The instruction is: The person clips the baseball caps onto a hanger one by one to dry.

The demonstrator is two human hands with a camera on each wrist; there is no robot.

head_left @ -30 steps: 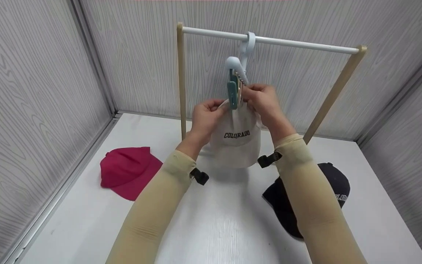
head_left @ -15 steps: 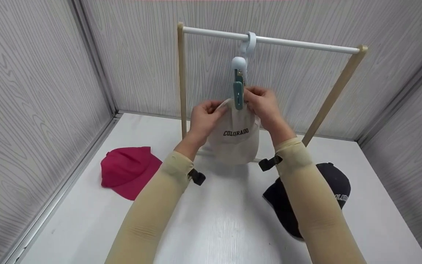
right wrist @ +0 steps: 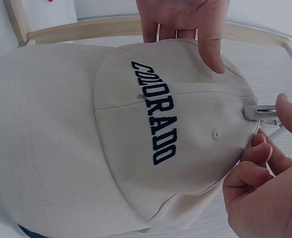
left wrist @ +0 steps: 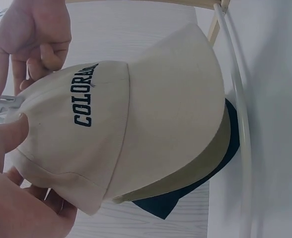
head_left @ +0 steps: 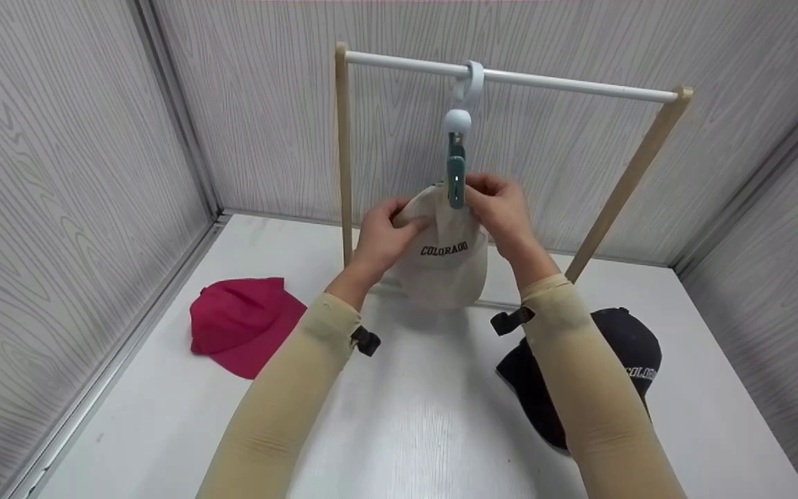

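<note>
A beige cap point(head_left: 444, 267) with COLORADO lettering hangs brim down in the head view, below a green clip point(head_left: 456, 181). My left hand point(head_left: 386, 239) pinches the cap's crown at its left edge, thumb in front and fingers behind. Beside the clip, my right hand point(head_left: 503, 208) has curled fingers. The right wrist view has the right thumb point(right wrist: 291, 115) against the clip point(right wrist: 262, 112), which reaches onto the crown's edge, with fingers curled below it. Dark blue fabric point(left wrist: 232, 131) shows behind the brim in the left wrist view, mostly hidden.
The clip is on a pale hanger point(head_left: 470, 86), hooked over the white rod point(head_left: 565, 84) of a wooden rack point(head_left: 343, 159). A crimson cap point(head_left: 236, 315) lies at left on the white table point(head_left: 413, 416). At right, a black cap point(head_left: 624, 336) sits partly under the right forearm.
The hanger has turned, so its near end and the clip swung right and now face me. The left hand slid slightly down and left with the cap; the right hand lowered a little.
</note>
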